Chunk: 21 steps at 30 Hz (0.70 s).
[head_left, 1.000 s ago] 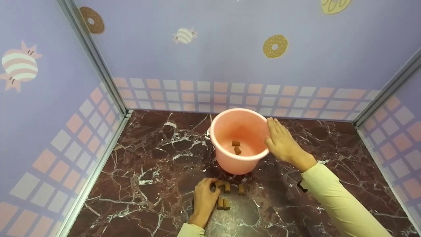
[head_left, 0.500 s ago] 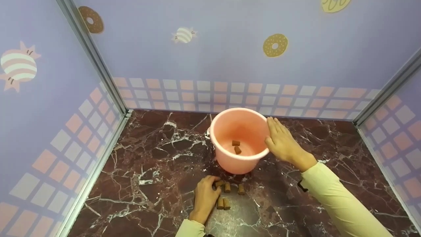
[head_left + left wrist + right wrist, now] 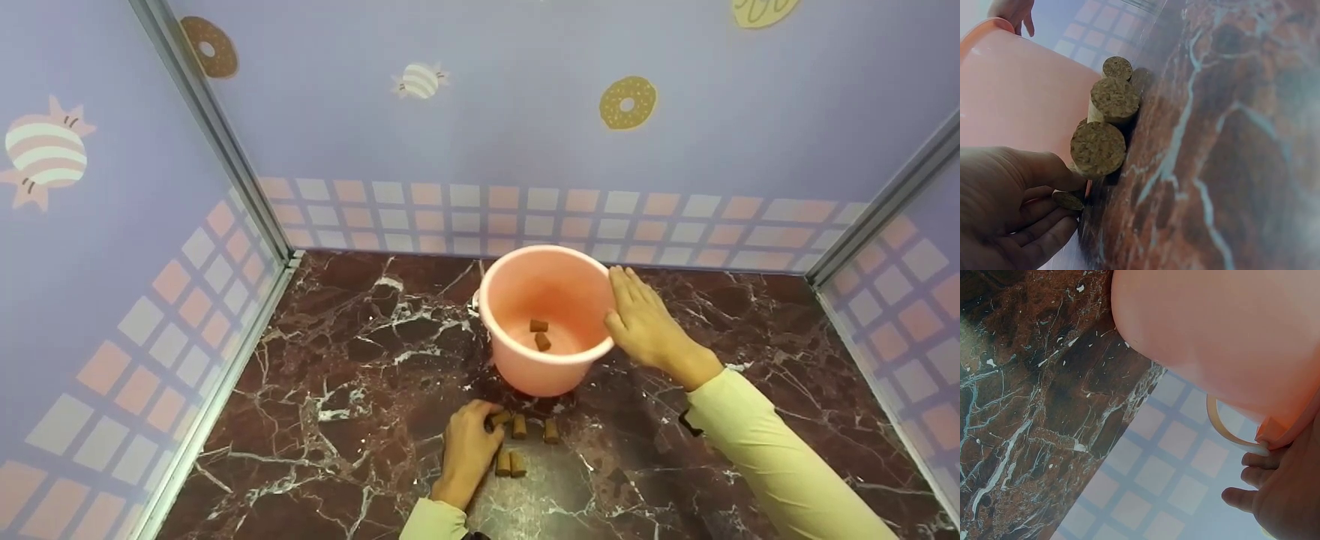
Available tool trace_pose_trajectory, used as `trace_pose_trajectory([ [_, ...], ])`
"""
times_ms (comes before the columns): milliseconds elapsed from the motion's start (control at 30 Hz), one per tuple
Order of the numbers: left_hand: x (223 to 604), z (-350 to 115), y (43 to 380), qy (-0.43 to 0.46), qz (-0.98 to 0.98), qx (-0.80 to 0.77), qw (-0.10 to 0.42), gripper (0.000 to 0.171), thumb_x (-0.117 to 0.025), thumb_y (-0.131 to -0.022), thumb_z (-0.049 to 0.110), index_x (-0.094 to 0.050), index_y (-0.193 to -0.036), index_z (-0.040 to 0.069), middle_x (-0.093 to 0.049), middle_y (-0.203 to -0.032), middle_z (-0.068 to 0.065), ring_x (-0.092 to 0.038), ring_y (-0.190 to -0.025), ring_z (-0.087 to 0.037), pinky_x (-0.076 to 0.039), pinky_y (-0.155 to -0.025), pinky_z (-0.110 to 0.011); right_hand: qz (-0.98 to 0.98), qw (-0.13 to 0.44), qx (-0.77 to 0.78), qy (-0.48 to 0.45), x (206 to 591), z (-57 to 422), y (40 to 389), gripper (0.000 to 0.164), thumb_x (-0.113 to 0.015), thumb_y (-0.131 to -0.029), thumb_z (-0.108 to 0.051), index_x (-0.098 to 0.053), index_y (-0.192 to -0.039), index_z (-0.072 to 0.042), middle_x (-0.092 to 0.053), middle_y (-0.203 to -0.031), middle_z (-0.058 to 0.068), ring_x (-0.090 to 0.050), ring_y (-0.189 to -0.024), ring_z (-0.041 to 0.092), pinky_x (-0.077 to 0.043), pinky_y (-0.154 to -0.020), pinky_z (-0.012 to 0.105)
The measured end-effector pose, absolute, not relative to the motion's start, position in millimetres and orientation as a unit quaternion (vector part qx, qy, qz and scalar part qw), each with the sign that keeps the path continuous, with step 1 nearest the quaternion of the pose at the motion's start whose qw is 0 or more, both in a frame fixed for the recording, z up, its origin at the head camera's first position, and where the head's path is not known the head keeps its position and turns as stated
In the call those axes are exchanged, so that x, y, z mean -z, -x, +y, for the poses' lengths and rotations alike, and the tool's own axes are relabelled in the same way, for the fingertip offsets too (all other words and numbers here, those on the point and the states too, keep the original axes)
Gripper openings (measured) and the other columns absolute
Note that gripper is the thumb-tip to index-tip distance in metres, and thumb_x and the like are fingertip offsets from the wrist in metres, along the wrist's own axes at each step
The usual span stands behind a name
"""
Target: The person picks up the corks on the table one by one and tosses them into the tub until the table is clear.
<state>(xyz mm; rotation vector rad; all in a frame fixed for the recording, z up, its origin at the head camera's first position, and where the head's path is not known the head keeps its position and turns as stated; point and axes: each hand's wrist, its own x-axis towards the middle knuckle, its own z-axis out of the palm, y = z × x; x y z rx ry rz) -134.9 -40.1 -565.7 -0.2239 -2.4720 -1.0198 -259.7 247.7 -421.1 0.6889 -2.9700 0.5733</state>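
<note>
Pinching a short brown cork between thumb and curled fingers of the left hand, low over the counter, just in front of a pink bucket. Grainy at its end, flecked dark and light, mostly hidden by the fingers; from these views, impossible to tell whether touching the counter. Beside that hand, on the dark, pale-veined counter: four loose corks, small, round-ended and slightly tapered, including two side by side nearest the person. Inside the bucket, close together on its floor: two more corks. Resting the right hand on the bucket's rim, fingers straight; near those fingers, a pale looped handle. Farther back, a lilac wall with printed sweets and squares. Compared with a second ago, nearly identical: same spots for bucket, right hand and loose corks; newly visible at the left cuff, a dark edge.
</note>
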Motion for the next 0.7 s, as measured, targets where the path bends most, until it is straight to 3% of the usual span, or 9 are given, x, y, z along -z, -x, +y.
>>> trace_pose_trajectory([
  [267,561.6,-42.2,135.1,0.069,-0.896,0.377,0.225,0.022,-0.085,-0.070,-0.008,-0.078,-0.088,0.002,-0.075,-0.088,-0.007,-0.074,-0.081,-0.029,-0.062,-0.071,-0.043,-0.957,0.019,-0.184,-0.222,421.8,247.7,259.6,0.070,-0.038,-0.108,-0.020,-0.013,-0.162,0.015,-0.014,-0.170,0.034,-0.009,-0.159,0.048,-0.007,-0.128,0.061],
  [700,547.2,-47.7,135.0,0.057,-0.882,0.400,0.244,0.022,-0.085,-0.071,-0.007,-0.080,-0.089,0.003,-0.076,-0.087,-0.006,-0.075,-0.080,-0.028,-0.062,-0.071,-0.043,-0.958,0.014,-0.183,-0.219,421.5,248.0,260.3,0.070,-0.039,-0.108,-0.019,-0.011,-0.162,0.015,-0.012,-0.170,0.033,-0.009,-0.159,0.048,-0.007,-0.129,0.061],
])
